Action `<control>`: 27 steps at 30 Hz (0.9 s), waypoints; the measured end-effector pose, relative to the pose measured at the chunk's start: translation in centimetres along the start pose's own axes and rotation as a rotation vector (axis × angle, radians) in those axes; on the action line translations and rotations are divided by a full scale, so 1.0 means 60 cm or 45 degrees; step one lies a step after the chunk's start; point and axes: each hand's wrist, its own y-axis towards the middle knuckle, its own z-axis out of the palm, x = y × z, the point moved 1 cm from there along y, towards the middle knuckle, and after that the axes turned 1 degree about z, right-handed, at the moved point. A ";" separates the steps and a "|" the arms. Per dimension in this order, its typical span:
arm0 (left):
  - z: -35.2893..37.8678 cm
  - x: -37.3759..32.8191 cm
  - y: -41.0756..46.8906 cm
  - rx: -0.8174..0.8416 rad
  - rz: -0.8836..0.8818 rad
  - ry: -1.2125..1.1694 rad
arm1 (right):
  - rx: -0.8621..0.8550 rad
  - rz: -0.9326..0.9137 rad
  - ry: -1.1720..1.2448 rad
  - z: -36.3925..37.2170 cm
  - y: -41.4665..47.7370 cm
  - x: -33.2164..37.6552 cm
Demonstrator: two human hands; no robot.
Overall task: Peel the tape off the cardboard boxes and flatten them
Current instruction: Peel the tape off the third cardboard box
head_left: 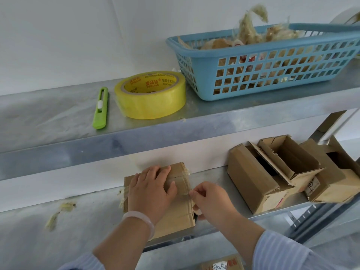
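Head: right hand [209, 199] pinches tape [183, 183], box [175, 217] edge.

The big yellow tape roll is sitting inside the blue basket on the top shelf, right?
Not inside. The head view shows the yellow tape roll sitting on the top shelf beside the blue basket, just to its left.

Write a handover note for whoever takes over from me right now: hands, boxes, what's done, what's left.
Left hand presses flat on the box on the lower shelf.
Right hand pinches the tape at the box's right edge.
Done: tape scraps sit in the blue basket above.
Left: peel this tape, flatten the box, then the unflattened open boxes at right.
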 end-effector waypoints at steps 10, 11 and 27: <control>0.004 -0.013 0.007 0.016 -0.060 0.022 | -0.089 0.047 -0.048 0.016 0.018 -0.008; 0.004 -0.013 0.008 0.018 -0.063 0.020 | -0.115 -0.005 -0.124 0.016 0.020 -0.009; 0.001 0.001 0.014 0.025 -0.015 0.011 | -0.157 -0.498 -0.474 0.000 0.012 -0.012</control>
